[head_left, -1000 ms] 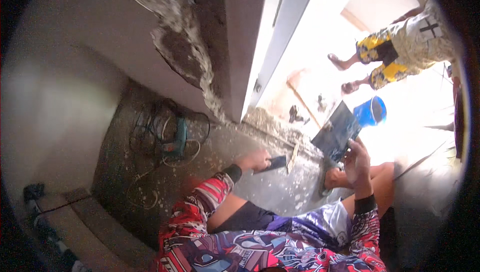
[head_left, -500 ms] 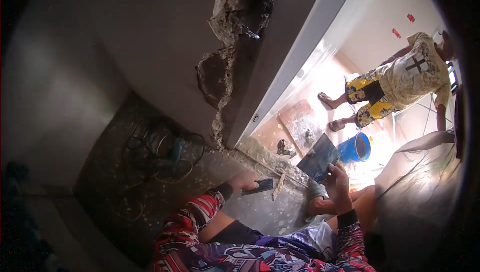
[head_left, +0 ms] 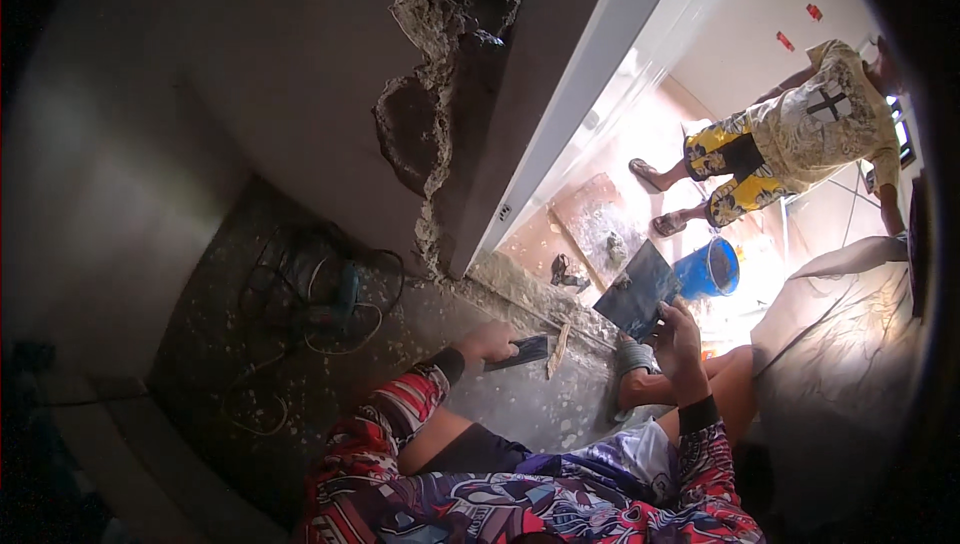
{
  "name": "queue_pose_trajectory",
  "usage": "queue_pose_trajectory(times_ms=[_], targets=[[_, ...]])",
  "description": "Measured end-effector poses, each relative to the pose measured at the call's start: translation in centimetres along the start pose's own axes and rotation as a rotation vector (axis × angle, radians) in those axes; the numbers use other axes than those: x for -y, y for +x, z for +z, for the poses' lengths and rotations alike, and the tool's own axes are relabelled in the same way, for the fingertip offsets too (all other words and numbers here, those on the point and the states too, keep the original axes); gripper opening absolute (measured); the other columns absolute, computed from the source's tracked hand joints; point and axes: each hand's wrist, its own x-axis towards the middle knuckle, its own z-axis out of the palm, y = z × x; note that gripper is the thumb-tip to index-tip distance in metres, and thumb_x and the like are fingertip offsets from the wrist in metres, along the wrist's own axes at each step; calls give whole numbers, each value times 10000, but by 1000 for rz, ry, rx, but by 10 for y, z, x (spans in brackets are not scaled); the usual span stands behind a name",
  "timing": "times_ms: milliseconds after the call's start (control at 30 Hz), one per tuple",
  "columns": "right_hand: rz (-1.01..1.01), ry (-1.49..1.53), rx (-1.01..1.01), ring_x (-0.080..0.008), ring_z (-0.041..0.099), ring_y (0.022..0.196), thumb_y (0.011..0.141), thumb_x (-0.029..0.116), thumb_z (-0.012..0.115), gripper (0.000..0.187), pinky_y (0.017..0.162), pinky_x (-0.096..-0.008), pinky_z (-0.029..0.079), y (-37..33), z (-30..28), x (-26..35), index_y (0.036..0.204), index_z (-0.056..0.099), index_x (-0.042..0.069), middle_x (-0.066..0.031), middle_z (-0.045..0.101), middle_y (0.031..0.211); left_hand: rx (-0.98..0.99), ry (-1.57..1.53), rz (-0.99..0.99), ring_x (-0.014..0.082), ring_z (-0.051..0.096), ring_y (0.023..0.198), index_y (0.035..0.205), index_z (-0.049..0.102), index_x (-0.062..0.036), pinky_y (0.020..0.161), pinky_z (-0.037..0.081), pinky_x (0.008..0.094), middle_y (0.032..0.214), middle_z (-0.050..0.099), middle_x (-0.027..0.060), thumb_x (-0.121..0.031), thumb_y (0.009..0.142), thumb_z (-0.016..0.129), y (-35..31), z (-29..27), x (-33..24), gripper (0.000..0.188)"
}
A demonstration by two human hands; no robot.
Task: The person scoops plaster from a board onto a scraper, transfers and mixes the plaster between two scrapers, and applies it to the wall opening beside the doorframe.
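Note:
My left hand (head_left: 487, 342) is closed around a small dark flat blade, perhaps a putty knife (head_left: 522, 352), held low over the floor. In my right hand (head_left: 680, 346) a dark square plate (head_left: 638, 292) is gripped by its near corner, thumb and fingers on its edge. The plate is tilted and its surface looks bare, though fine residue cannot be made out. Ahead of both hands rises a wall with a broken, ragged plaster edge (head_left: 432, 134) beside a pale door frame (head_left: 585, 84). A thin wood strip (head_left: 559, 350) lies on the floor between my hands.
A blue bucket (head_left: 708, 268) stands just beyond the plate. Past the doorway another person (head_left: 800, 134) in patterned yellow shorts stands on the lit floor. A power tool with tangled cords (head_left: 345, 289) lies at left. Rubble lines the threshold (head_left: 510, 289).
The view has tipped slightly, so the wall and doorway sit higher and further left. Both hands keep their hold; the putty knife and the plate have barely shifted.

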Motion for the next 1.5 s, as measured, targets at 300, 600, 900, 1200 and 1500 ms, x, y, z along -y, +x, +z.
queue_pose_trajectory(times_ms=[300, 600, 900, 1200, 1500], targets=[[-14, 8, 27, -166, 669, 840, 963, 125, 511, 188, 687, -336, 574, 0, -5, 1, 1135, 566, 72, -39, 662, 1012, 49, -35, -19, 418, 641, 829, 954, 703, -17, 760, 477, 500, 878, 671, 248, -282, 786, 614, -4, -6, -5, 326], [16, -15, 33, -151, 671, 745, 960, 145, 533, 187, 584, -291, 556, 7, 7, 3, 1133, 570, 85, -28, 666, 990, 29, -20, -33, 427, 648, 827, 934, 720, -67, 764, 494, 507, 857, 664, 256, -263, 757, 624, -8, -1, 2, 281], [103, -60, 94, -120, 648, 860, 952, 139, 555, 204, 734, -279, 542, 10, 4, -19, 1141, 584, 68, -8, 658, 1006, -51, -63, -49, 426, 655, 809, 866, 727, -36, 763, 497, 514, 850, 671, 250, -293, 751, 643, -1, 20, 24, 294], [194, -95, 340, -173, 624, 957, 894, 175, 601, 452, 839, -284, 485, -29, 77, -24, 1280, 531, -51, -79, 645, 1113, -49, -38, -29, 434, 659, 796, 807, 713, 2, 766, 508, 510, 825, 665, 269, -285, 714, 623, -8, 17, 19, 315], [249, -159, 515, -131, 626, 926, 914, 166, 594, 368, 798, -293, 515, -3, 139, -61, 1234, 571, -13, -59, 644, 1063, -368, -268, 57, 416, 666, 754, 1081, 630, 0, 717, 519, 482, 920, 679, 245, -181, 778, 622, -12, 52, 70, 353]])
